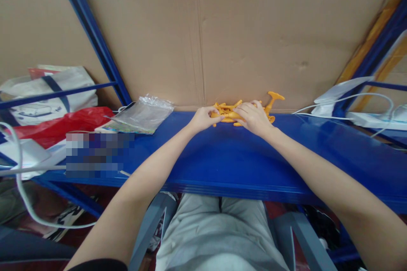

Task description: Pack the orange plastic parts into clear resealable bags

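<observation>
Several orange plastic pieces (238, 103) lie in a loose heap at the back of the blue tabletop, against the cardboard. My left hand (202, 119) is at the heap's left end, its thumb and fingers closed on an orange plastic piece (229, 115). From the right, my right hand (253, 117) reaches over the heap, with thumb and fingers around the other end of that piece. My hands partly cover the pieces, so their exact shapes are hard to make out. A T-shaped orange piece (271, 100) sticks up just beyond my right hand.
A cardboard panel (241, 42) stands behind the blue tabletop (222, 161). Left are a clear plastic bag (148, 114), a red bag (70, 123) and a white tote (70, 89). White cables (343, 95) lie right, beside a blue post (365, 59). Another person's shoe (68, 218) shows lower left.
</observation>
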The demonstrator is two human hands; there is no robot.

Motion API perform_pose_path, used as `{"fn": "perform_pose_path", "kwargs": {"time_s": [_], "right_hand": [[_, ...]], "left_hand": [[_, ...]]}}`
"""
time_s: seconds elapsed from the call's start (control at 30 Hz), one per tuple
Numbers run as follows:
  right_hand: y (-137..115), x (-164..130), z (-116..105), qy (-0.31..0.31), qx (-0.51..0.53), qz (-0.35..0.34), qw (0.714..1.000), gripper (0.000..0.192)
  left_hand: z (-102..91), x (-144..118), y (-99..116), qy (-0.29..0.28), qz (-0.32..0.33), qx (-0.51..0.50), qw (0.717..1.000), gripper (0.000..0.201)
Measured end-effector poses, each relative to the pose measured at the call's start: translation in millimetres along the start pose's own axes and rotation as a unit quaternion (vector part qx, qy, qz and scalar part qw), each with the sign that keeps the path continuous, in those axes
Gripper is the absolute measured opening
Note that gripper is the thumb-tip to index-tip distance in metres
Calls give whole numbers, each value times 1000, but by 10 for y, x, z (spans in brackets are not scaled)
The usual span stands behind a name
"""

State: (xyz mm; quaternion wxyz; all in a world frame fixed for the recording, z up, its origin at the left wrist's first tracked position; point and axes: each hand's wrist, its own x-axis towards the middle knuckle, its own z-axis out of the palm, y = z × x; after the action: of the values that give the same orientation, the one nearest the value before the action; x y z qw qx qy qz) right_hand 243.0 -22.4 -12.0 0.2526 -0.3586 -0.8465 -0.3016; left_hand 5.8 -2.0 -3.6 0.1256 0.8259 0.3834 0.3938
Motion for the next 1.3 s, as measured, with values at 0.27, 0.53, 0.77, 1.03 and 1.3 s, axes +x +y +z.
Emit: {"fn": "perform_pose_path", "kwargs": {"time_s": [0.27, 0.53, 0.77, 1.03, 1.3], "right_hand": [[-16, 27, -19, -10, -7, 2, 1000, 29], [-43, 56, -83, -27, 46, 37, 998, 28], [-81, 59, -49, -54, 94, 91, 990, 32], [-51, 43, 28, -42, 115, 107, 987, 32], [101, -37, 89, -57, 123, 50, 989, 40]], "left_hand": [[-4, -3, 22, 14, 14, 32, 999, 26], [-24, -13, 78, 27, 32, 73, 996, 23], [6, 1, 25, 63, 103, 179, 977, 19], [16, 5, -12, 52, 89, 189, 976, 20], [-23, 22, -163, 40, 61, 204, 976, 22]]}}
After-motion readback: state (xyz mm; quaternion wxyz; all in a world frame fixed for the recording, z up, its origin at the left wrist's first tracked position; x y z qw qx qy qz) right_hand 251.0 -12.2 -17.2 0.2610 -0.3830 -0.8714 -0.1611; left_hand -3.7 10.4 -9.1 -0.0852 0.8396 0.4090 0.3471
